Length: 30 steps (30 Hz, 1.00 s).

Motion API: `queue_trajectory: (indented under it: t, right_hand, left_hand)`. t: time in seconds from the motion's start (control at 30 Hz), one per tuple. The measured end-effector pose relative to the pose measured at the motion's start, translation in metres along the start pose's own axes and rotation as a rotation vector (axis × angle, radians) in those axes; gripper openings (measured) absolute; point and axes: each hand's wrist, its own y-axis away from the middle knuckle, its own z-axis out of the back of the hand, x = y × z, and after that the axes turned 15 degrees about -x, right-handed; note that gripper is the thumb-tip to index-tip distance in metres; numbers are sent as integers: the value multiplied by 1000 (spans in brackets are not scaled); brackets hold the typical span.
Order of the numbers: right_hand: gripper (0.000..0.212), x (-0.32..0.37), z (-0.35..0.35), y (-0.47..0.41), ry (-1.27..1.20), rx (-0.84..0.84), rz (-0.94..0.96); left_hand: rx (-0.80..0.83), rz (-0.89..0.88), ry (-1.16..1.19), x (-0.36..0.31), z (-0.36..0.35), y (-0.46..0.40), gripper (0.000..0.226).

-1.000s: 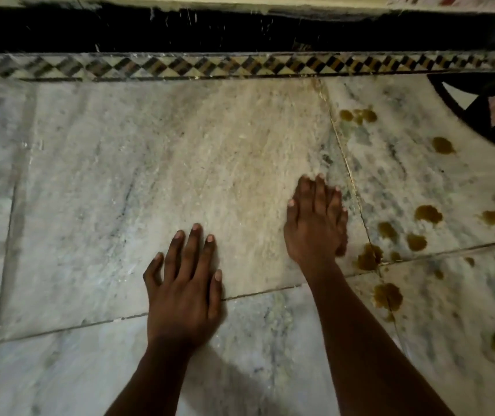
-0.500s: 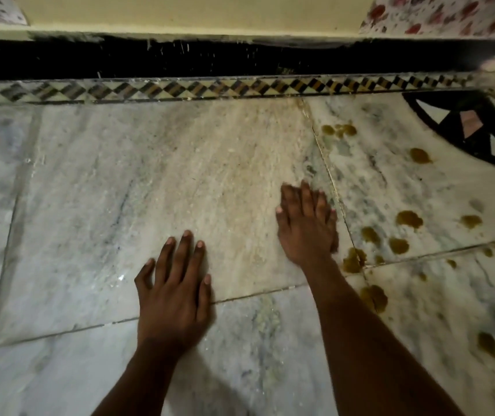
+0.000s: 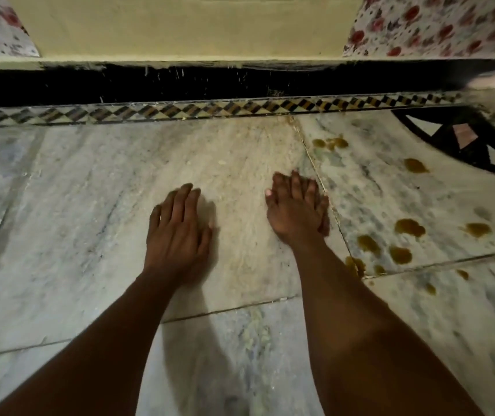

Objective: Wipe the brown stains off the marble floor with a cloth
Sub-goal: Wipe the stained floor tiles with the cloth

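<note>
The brown stains [image 3: 405,228] lie scattered over the right-hand part of the marble floor [image 3: 90,220], most of them on the slab to the right of the seam beside the right hand, a few more across the next joint toward the near right. They look wet and untouched, so by my judgement no wiping has begun. No cloth shows anywhere in view; neither hand has one.

The right hand [image 3: 297,208] lies flat on the pale slab just left of that seam, its fingers straight and close together, holding nothing; the nearest blotches sit just beyond its wrist, apart from it. The left hand [image 3: 180,232] is spread palm-down on the same slab, well clear of the stains, fingers relaxed, likewise holding nothing. Both arms reach straight ahead, which suggests the person is leaning on the palms for support on clean stone rather than working, keeping skin off the mess.

Beyond the hands runs a chequered border strip [image 3: 180,111] along the floor's far edge, then a black skirting [image 3: 150,82] under a cream wall [image 3: 180,25]. Flowered fabric [image 3: 435,22] hangs at the far right and far left, and a black inlay pattern [image 3: 456,136] curves in at the right edge.
</note>
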Motion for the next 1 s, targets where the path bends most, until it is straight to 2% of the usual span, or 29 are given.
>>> queue_trajectory:
  t: [0.1, 0.2, 0.27, 0.33, 0.4, 0.47, 0.53, 0.6, 0.7, 0.77, 0.87, 0.93, 1.0]
  right_hand:
    - [58, 20, -14, -11, -8, -45, 213]
    - [56, -2, -12, 27, 1, -128, 457]
    - [55, -21, -4, 46, 41, -163, 446]
    - [56, -31, -2, 35, 73, -159, 281]
    - [58, -16, -5, -2, 72, -118, 113]
    - [58, 14, -15, -44, 28, -76, 36]
    - [59, 41, -26, -68, 24, -65, 133]
    - [60, 51, -31, -61, 34, -89, 308]
    - [58, 28, -16, -15, 54, -85, 513]
    - [57, 2, -4, -9, 93, -83, 466]
    - [57, -15, -2, -58, 149, -146, 167]
    - [60, 6, -6, -114, 100, -119, -18]
    - [63, 40, -15, -158, 44, -33, -25]
  left_hand:
    - [36, 104, -17, 1, -29, -30, 75]
    - [27, 97, -70, 3, -38, -33, 73]
    - [35, 102, -57, 2, -35, -33, 72]
    - [36, 118, -45, 0, -34, -33, 71]
    - [40, 132, -43, -2, -33, -34, 70]
    - [42, 139, -43, -3, -33, -34, 69]
    - [46, 149, -54, -3, -32, -35, 68]
    - [64, 165, -66, -3, -33, -36, 68]
    - [66, 177, -80, -6, -32, -35, 67]
    - [60, 196, -76, -6, -31, -38, 67]
    - [69, 197, -70, -6, -31, -38, 66]
    - [62, 206, -71, -7, -32, -39, 66]
    - [58, 211, -71, -8, -31, -38, 66]
